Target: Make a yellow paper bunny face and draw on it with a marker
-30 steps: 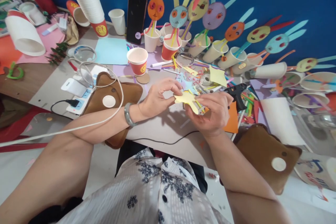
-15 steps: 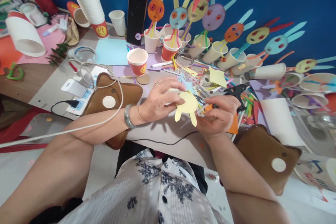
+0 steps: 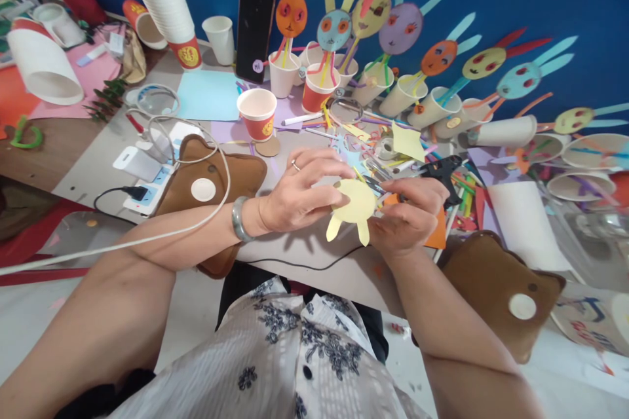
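1. Left hand [image 3: 295, 190]: thumb and fingers are clamped on the yellow paper shape, gripping it by its left side; a bracelet [image 3: 240, 219] encircles the wrist.
2. Yellow paper shape [image 3: 356, 203]: a rounded piece with two narrow strips, held above the tabletop [image 3: 295, 247], closer to the near edge than to the far edge. The strips point toward the near edge.
3. Right hand [image 3: 407, 216]: the fingers are bent, just right of the paper shape; whether they are clamped on anything, or touch the shape, cannot be told.
4. Black tool [image 3: 442, 180]: a pistol-shaped device, just beyond the right hand, amid scattered coloured strips and scraps.
5. Red paper cup [image 3: 259, 126]: upright, farther from the near edge than the left hand.
6. Rabbit-faced figures [image 3: 400, 29]: a row along the far edge, several standing in white paper cups [image 3: 396, 98].
7. Phone [image 3: 254, 36]: tilted upright at the far edge, left of the row.
8. Brown cushions [image 3: 238, 173]: one beneath the left forearm, another at the near edge, toward the right.
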The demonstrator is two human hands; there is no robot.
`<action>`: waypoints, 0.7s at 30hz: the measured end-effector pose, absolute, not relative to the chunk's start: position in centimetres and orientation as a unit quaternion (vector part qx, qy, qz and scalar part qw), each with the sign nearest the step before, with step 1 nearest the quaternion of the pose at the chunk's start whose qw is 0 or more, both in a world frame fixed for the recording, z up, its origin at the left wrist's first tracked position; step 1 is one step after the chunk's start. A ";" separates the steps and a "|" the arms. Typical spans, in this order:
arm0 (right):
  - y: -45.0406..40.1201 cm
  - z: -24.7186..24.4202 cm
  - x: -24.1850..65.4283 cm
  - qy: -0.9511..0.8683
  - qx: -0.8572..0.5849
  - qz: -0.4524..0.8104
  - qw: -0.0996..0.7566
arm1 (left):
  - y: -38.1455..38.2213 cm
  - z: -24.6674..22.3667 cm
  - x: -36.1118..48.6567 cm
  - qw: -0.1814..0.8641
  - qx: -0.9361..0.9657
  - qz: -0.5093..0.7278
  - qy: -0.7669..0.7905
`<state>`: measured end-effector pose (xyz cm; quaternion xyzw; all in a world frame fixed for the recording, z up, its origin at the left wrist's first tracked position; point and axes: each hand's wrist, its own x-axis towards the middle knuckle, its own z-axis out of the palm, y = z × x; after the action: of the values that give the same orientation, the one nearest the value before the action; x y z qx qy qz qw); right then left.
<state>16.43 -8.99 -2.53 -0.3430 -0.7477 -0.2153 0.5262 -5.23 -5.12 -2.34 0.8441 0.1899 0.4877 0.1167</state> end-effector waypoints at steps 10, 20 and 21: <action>-9.4 -2.2 16.4 -0.753 -0.365 -0.192 0.513 | -5.2 -2.4 -5.3 0.096 0.853 0.474 0.195; -9.5 -3.2 16.9 -0.738 -0.426 -0.230 0.470 | -5.3 -2.3 -5.2 0.083 0.844 0.496 0.185; -9.5 -3.4 17.1 -0.740 -0.420 -0.228 0.474 | -5.3 -2.3 -5.2 0.089 0.847 0.487 0.193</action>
<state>17.06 -9.46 -3.38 -0.4196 -0.7401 -0.2277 0.4736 -5.20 -5.29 -2.31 0.8469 0.1931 0.4874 0.0888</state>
